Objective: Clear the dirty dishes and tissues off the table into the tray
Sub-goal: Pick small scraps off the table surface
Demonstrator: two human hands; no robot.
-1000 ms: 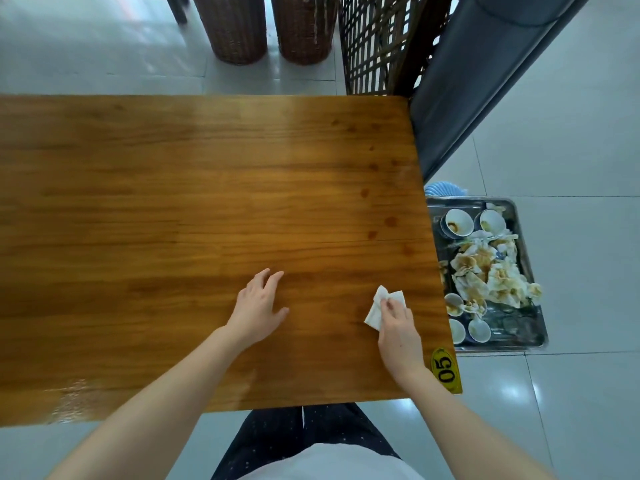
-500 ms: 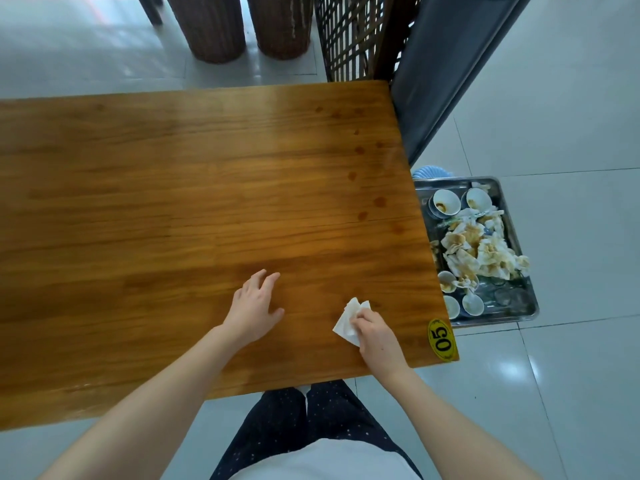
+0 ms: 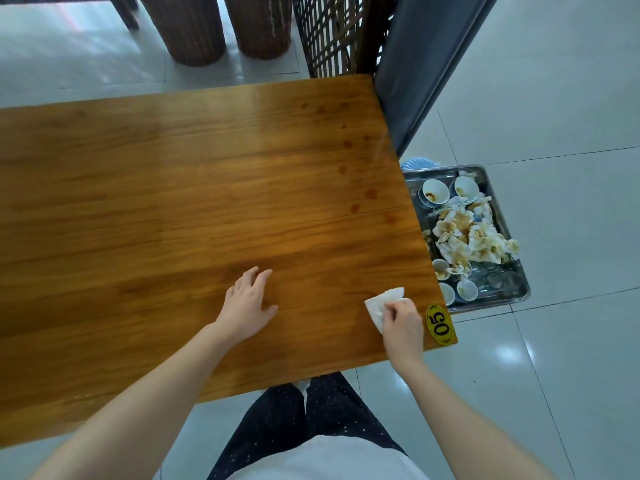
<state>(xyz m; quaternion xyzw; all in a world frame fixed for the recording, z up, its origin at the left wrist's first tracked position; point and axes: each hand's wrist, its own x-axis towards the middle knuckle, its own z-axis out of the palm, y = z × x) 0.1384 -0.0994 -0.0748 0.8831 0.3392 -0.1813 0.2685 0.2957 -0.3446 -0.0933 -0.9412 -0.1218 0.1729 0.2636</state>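
Near the table (image 3: 173, 202) corner, right hand (image 3: 401, 322) pinches a tissue (image 3: 379, 303) (white, crumpled); left hand (image 3: 246, 303) rests flat, fingers spread; tray (image 3: 519, 292) beside.

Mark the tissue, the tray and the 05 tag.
tissue (image 3: 379, 304), head view, its white upper fold
tray (image 3: 491, 302), head view, its near metal rim
05 tag (image 3: 440, 325), head view, centre of the yellow sticker
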